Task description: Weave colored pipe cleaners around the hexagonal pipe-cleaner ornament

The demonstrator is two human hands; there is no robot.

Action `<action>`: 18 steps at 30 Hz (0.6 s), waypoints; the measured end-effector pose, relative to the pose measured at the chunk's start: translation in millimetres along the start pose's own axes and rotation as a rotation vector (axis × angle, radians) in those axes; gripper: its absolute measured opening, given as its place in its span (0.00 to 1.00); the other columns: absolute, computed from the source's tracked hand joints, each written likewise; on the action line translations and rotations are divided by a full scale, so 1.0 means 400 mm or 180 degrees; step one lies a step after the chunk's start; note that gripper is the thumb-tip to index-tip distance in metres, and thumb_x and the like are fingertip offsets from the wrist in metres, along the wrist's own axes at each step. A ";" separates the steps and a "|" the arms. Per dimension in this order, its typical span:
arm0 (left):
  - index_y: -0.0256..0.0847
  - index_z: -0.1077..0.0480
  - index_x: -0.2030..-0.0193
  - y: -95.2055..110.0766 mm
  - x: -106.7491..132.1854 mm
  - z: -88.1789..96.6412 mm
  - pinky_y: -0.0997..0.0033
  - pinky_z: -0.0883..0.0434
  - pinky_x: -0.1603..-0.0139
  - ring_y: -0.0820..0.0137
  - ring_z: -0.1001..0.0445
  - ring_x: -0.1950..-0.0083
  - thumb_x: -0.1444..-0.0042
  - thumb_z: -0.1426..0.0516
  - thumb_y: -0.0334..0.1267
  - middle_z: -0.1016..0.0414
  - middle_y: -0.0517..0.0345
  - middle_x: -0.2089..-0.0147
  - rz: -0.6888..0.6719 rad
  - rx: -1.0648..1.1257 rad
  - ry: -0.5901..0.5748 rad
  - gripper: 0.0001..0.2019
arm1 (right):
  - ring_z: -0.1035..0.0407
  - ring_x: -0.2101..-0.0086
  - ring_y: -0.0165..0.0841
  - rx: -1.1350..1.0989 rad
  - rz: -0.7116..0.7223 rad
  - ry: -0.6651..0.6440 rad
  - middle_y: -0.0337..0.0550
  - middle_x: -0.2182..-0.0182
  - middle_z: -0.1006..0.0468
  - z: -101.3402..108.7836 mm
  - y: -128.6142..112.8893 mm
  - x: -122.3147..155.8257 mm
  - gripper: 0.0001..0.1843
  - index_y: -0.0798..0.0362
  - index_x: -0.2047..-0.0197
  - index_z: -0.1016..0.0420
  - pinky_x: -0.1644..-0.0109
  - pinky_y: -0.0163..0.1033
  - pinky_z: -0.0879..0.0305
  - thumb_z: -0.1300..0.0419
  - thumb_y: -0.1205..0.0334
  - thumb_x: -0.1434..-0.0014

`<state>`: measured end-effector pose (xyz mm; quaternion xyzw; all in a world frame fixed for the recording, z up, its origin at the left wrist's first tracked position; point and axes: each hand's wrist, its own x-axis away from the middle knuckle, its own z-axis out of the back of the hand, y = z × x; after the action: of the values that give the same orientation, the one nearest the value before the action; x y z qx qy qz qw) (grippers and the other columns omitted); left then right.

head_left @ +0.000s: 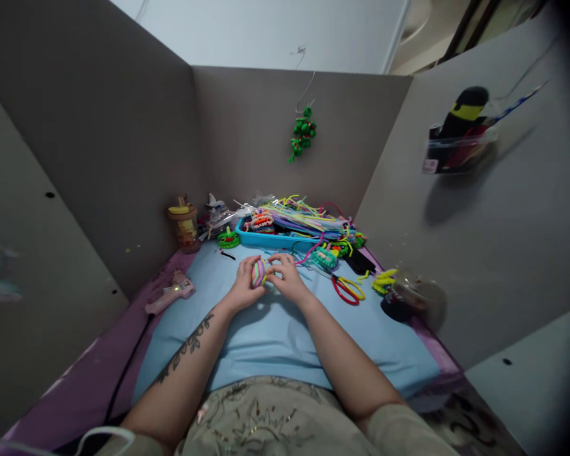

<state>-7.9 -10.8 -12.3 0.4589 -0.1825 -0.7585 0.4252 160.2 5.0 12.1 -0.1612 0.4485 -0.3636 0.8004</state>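
Between my hands, above the blue cloth (266,342), is a small rounded craft piece (258,273) with pink, purple, green and yellow stripes, seemingly made of pipe cleaners. My left hand (245,282) wraps round its left side, fingers closed on it. From the right, my right hand (285,275) meets its edge with thumb and fingers bent in a pinch; whatever lies between those fingertips is too small to make out. Red-and-yellow-handled scissors (348,290) lie right of my right hand. A teal fuzzy piece (323,257) sits just behind them.
A blue tray (275,241) heaped with pipe cleaners (304,218) stands at the back. A glue gun (173,294) with a black cord lies left. A tumbler (185,225), green fuzzy piece (228,238), black phone-like object (360,261) and clear-domed container (411,296) surround the work area. Panels enclose three sides.
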 end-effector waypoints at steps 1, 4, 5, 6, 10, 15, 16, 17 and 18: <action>0.44 0.48 0.39 0.002 0.001 0.004 0.50 0.48 0.37 0.55 0.46 0.38 0.60 0.41 0.32 0.47 0.48 0.41 -0.0102 -0.0055 -0.0036 0.38 | 0.42 0.51 0.40 -0.0051 -0.0048 -0.0139 0.43 0.56 0.30 0.006 0.002 0.000 0.05 0.49 0.72 0.23 0.44 0.50 0.46 0.40 0.67 0.49; 0.45 0.48 0.39 0.010 0.004 0.013 0.50 0.48 0.36 0.55 0.48 0.37 0.60 0.42 0.31 0.49 0.48 0.40 -0.0323 -0.0136 -0.0085 0.38 | 0.43 0.50 0.39 -0.0149 -0.0235 -0.0354 0.44 0.55 0.32 0.015 0.001 0.001 0.04 0.50 0.74 0.25 0.42 0.51 0.48 0.39 0.66 0.49; 0.44 0.48 0.39 0.013 0.006 0.014 0.50 0.49 0.36 0.55 0.49 0.36 0.60 0.42 0.31 0.50 0.48 0.40 -0.0378 -0.0150 -0.0083 0.38 | 0.44 0.48 0.40 -0.0187 -0.0277 -0.0383 0.44 0.53 0.33 0.014 0.000 0.002 0.04 0.51 0.75 0.26 0.41 0.52 0.49 0.39 0.66 0.50; 0.44 0.47 0.39 0.015 0.007 0.015 0.50 0.49 0.36 0.55 0.50 0.36 0.60 0.42 0.30 0.51 0.47 0.39 -0.0430 -0.0163 -0.0083 0.38 | 0.45 0.46 0.41 -0.0238 -0.0297 -0.0420 0.45 0.50 0.34 0.014 -0.001 0.003 0.05 0.52 0.76 0.26 0.40 0.52 0.51 0.39 0.66 0.50; 0.44 0.47 0.39 0.019 0.008 0.016 0.50 0.49 0.36 0.55 0.50 0.35 0.59 0.42 0.31 0.51 0.47 0.39 -0.0497 -0.0128 -0.0043 0.38 | 0.52 0.39 0.42 -0.0470 -0.0322 -0.0619 0.44 0.41 0.40 0.017 -0.003 0.003 0.05 0.53 0.77 0.28 0.36 0.53 0.59 0.40 0.66 0.51; 0.45 0.47 0.39 0.023 0.001 0.021 0.52 0.46 0.37 0.56 0.45 0.39 0.59 0.40 0.33 0.46 0.49 0.42 -0.0160 0.0309 -0.0104 0.38 | 0.59 0.36 0.43 -0.0388 -0.0149 -0.0641 0.45 0.37 0.45 0.033 -0.009 0.008 0.07 0.51 0.67 0.26 0.35 0.56 0.61 0.40 0.68 0.52; 0.44 0.47 0.38 0.025 0.001 0.022 0.53 0.45 0.37 0.56 0.43 0.40 0.59 0.39 0.34 0.45 0.50 0.42 -0.0064 0.0425 -0.0144 0.38 | 0.60 0.36 0.43 -0.0331 -0.0076 -0.0592 0.45 0.37 0.45 0.032 -0.012 0.009 0.09 0.50 0.66 0.26 0.36 0.57 0.61 0.40 0.69 0.53; 0.44 0.47 0.38 0.026 0.001 0.023 0.53 0.44 0.38 0.57 0.42 0.40 0.59 0.39 0.34 0.45 0.50 0.42 0.0028 0.0544 -0.0183 0.39 | 0.60 0.36 0.43 -0.0265 -0.0011 -0.0510 0.45 0.38 0.44 0.030 -0.014 0.011 0.10 0.50 0.66 0.27 0.36 0.57 0.60 0.41 0.70 0.54; 0.44 0.47 0.38 0.027 0.001 0.024 0.54 0.43 0.38 0.57 0.41 0.41 0.59 0.38 0.34 0.45 0.50 0.42 0.0108 0.0659 -0.0214 0.39 | 0.59 0.36 0.44 -0.0187 0.0054 -0.0406 0.44 0.39 0.42 0.025 -0.016 0.012 0.10 0.50 0.67 0.27 0.36 0.57 0.59 0.41 0.71 0.54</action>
<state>-10.8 -18.5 -0.3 0.4716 -0.2817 -0.7432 0.3820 167.4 -3.7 18.4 -0.2036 0.4084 -0.3325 0.8254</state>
